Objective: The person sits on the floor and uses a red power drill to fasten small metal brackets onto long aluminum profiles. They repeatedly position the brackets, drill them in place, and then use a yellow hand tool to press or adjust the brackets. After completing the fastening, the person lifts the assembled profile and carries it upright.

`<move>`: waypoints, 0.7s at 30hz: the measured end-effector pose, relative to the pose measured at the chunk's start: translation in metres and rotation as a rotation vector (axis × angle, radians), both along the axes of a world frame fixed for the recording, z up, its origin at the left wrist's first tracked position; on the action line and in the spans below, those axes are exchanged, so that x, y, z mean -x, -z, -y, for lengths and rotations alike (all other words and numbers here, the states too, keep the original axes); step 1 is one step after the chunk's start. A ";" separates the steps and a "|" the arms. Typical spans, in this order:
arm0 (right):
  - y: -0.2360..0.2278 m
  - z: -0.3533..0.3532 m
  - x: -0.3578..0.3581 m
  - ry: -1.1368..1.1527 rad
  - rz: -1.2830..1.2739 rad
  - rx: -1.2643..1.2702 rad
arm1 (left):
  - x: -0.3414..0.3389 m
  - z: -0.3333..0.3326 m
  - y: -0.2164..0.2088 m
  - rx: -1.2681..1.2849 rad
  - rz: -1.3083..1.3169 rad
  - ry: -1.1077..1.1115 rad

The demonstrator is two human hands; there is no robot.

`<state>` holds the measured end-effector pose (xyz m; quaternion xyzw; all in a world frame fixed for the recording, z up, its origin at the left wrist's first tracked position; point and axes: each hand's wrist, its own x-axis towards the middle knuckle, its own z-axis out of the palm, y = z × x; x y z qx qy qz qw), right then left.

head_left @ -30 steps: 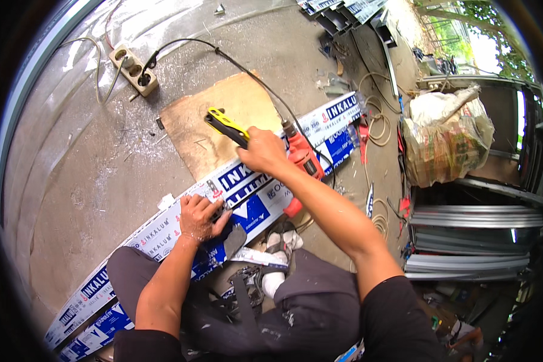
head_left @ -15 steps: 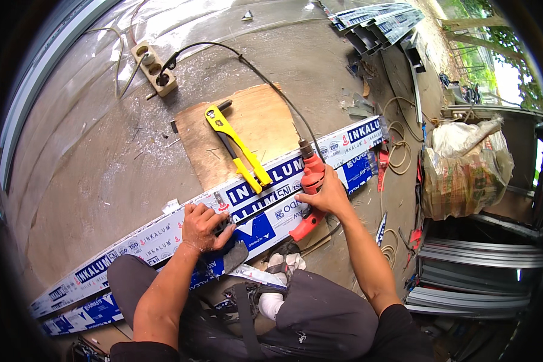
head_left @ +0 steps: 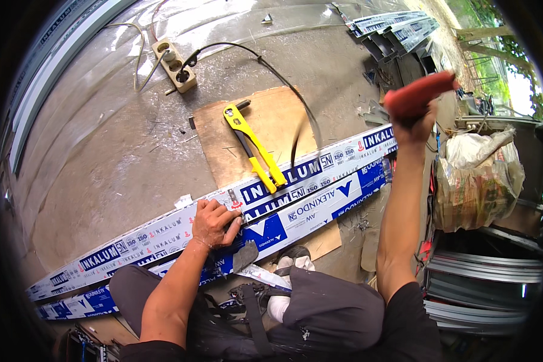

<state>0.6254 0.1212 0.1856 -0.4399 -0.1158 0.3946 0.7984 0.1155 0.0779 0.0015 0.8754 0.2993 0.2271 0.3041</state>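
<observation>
Two long aluminium profiles in printed protective film lie side by side across my lap front: a white one point(head_left: 163, 232) and a blue-and-white one point(head_left: 308, 220). My left hand point(head_left: 214, 223) rests on the white profile with its fingers curled, beside a small metal piece point(head_left: 233, 196). Whatever lies under its fingertips is hidden. Raised at the right, my right hand point(head_left: 417, 128) grips a red power drill point(head_left: 421, 96), smeared by motion. A yellow hand riveter point(head_left: 253, 148) lies with its handle ends over the white profile, nearest neither hand.
Beneath the riveter is a plywood board point(head_left: 211, 130). A power strip point(head_left: 174, 63) with plugged cords sits on the far floor. At the far right stand stacked profiles point(head_left: 398, 30), and nearer, a wrapped bundle point(head_left: 479, 181) and more metal lengths point(head_left: 482, 268).
My right hand has lifted the drill off the profiles and swung it up and to the right. My left hand stays on the white profile. The view has shifted slightly.
</observation>
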 end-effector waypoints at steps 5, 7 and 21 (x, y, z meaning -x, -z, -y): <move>0.035 -0.049 -0.022 0.401 0.075 0.032 | 0.000 0.001 0.000 -0.026 0.007 -0.011; 0.085 -0.049 -0.007 0.531 0.132 0.454 | 0.000 0.001 0.001 -0.061 0.000 -0.030; 0.173 -0.036 0.088 -0.111 1.078 1.334 | 0.001 0.006 0.011 -0.084 0.069 -0.091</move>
